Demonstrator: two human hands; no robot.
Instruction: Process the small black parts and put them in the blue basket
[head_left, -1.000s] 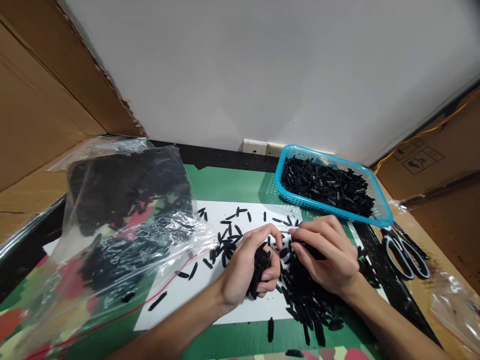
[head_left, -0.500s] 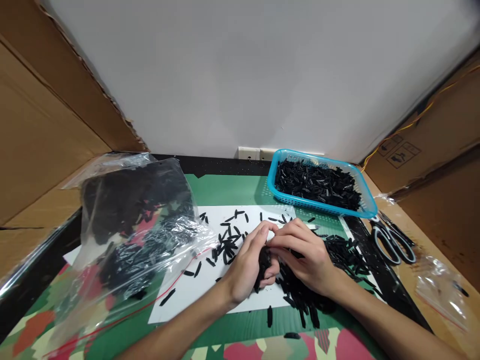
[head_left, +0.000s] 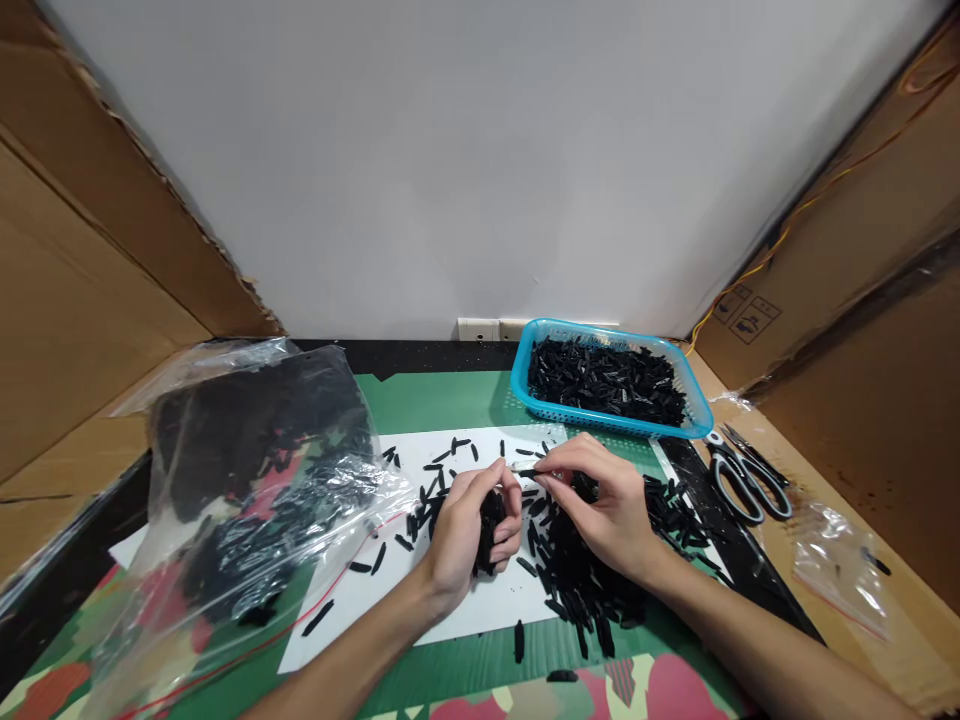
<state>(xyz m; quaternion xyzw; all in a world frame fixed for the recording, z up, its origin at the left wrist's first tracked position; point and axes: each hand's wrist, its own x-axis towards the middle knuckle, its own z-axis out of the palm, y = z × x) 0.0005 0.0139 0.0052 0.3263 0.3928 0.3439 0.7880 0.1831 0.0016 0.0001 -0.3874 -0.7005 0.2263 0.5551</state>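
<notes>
Now the left hand curls round a bunch of black pieces, while the right hand pinches one small dark strip above the white sheet.

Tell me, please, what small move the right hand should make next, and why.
Probably carry the thin black strip leftward to the bundle of black strips: the right hand appears to pinch that strip, close to the left hand, which curls around the bundle.
</notes>
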